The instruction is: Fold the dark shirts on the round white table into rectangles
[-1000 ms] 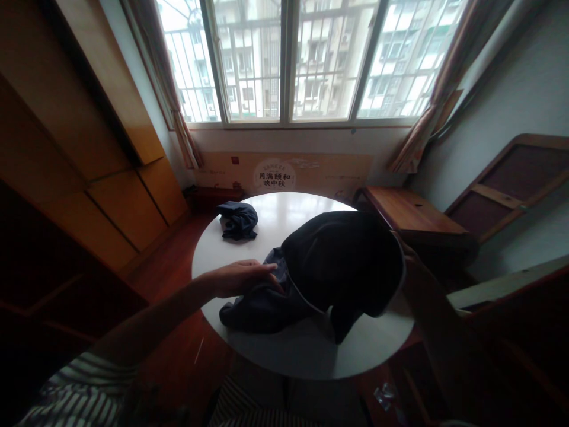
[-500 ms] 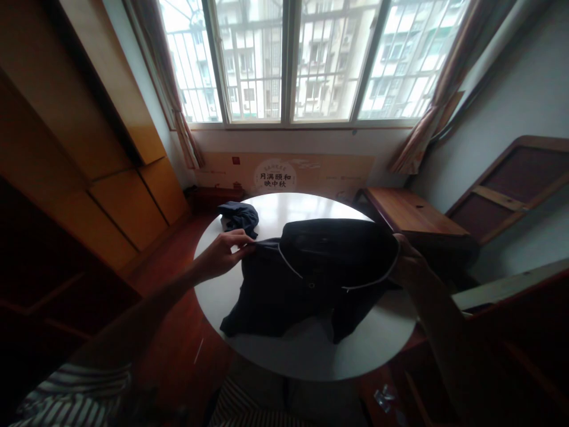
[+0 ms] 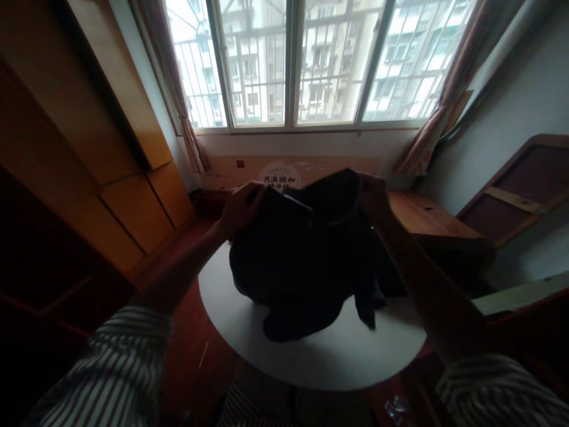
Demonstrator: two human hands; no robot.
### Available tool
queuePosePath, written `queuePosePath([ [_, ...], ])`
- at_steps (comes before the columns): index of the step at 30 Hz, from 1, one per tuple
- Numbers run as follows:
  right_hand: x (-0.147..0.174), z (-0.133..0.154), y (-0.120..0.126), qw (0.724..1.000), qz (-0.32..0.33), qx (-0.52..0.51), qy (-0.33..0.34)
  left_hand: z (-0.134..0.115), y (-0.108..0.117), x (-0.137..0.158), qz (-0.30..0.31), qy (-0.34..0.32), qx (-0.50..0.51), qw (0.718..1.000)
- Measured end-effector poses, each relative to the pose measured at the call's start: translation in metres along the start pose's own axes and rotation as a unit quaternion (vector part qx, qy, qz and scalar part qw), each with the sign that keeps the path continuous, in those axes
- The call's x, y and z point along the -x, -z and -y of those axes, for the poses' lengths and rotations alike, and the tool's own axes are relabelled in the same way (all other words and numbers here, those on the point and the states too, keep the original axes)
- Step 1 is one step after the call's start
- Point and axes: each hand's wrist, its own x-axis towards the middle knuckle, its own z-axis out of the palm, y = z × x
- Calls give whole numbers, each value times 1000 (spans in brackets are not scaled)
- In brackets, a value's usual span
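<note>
A dark garment, a shirt with a collar edged in thin white piping, hangs raised between my two hands above a round white table. My left hand grips it at the upper left, near the shoulder. At the upper right, my right hand is closed around the cloth beside the collar. The lower hem and a sleeve droop towards the tabletop; whether they touch it I cannot tell. The cloth is very dark, so its folds hardly show.
A wooden desk stands at the right beyond the table, with a framed panel leaning by the wall. Tall yellow-brown cabinets line the left. Behind the table are a printed banner and a barred window.
Both hands have risen and come closer together, lifting the shirt off the tabletop. The shirt now hides the bundled dark cloth seen earlier at the table's far left.
</note>
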Motion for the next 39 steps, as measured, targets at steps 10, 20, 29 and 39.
queuePosePath([
  [10, 81, -90, -40, 934, 130, 314, 111, 21, -62, 112, 270, -119, -26, 955],
  [20, 182, -107, -58, 892, 283, 340, 92, 29, -80, 174, 335, -66, -117, 932],
  [29, 174, -66, 12, 934, 180, 230, 208, 23, -19, 160, 187, -65, -76, 977],
  [39, 219, -76, 108, 885, 403, 232, 23, 52, 68, 186, 492, 215, 92, 838],
])
